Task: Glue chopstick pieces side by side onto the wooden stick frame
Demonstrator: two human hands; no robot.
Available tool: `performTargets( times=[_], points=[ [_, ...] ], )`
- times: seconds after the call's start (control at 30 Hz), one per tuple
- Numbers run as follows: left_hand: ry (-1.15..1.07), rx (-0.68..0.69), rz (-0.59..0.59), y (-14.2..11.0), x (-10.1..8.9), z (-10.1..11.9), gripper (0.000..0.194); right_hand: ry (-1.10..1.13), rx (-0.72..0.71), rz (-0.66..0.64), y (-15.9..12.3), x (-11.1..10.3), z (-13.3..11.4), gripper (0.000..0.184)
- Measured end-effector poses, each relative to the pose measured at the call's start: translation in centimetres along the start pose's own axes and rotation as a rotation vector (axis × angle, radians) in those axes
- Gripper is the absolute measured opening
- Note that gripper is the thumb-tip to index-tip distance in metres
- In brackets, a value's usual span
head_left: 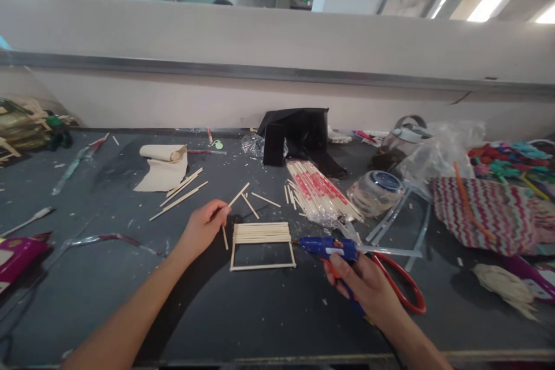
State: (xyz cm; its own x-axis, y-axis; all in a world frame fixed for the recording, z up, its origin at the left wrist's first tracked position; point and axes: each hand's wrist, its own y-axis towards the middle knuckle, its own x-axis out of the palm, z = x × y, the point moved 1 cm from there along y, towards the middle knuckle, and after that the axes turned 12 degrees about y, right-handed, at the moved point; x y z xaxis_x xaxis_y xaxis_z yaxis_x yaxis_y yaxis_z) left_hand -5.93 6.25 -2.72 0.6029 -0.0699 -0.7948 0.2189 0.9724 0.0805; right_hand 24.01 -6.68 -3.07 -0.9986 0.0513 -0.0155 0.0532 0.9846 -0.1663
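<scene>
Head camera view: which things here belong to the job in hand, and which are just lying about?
Belonging, as far as I can judge:
- blue glue gun, in the right hand
- wooden stick, in the left hand
- stick frame, partly slatted
- loose sticks

Apparently just lying about:
- zigzag-patterned fabric
- clear jar
- white cable

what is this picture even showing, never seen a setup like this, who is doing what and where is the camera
There's no machine: these are a person's own bare hands, seen by a camera worn on the head, looking forward and down. The left hand pinches a thin wooden stick. The right hand holds a blue glue gun, its tip close to a small stick frame. Around them on the dark table lie a bag of sticks, a clear jar and a striped cloth.
</scene>
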Motion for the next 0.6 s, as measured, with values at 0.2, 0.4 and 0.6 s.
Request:
performTargets(
  times=[0.2, 0.4, 0.6],
  points=[
    [-0.002, -0.003, 0.006, -0.05, -0.10, 0.20, 0.028, -0.023, -0.002, 0.011, 0.06, -0.19, 0.10, 0.044],
    [-0.002, -0.005, 0.011, -0.02, -0.12, 0.22, 0.028, 0.002, -0.014, 0.001, -0.09, -0.07, -0.17, 0.044],
    [-0.028, -0.021, 0.037, -0.12, -0.20, 0.37, 0.028, 0.036, -0.028, -0.005, -0.16, 0.18, -0.73, 0.043]
  ],
)
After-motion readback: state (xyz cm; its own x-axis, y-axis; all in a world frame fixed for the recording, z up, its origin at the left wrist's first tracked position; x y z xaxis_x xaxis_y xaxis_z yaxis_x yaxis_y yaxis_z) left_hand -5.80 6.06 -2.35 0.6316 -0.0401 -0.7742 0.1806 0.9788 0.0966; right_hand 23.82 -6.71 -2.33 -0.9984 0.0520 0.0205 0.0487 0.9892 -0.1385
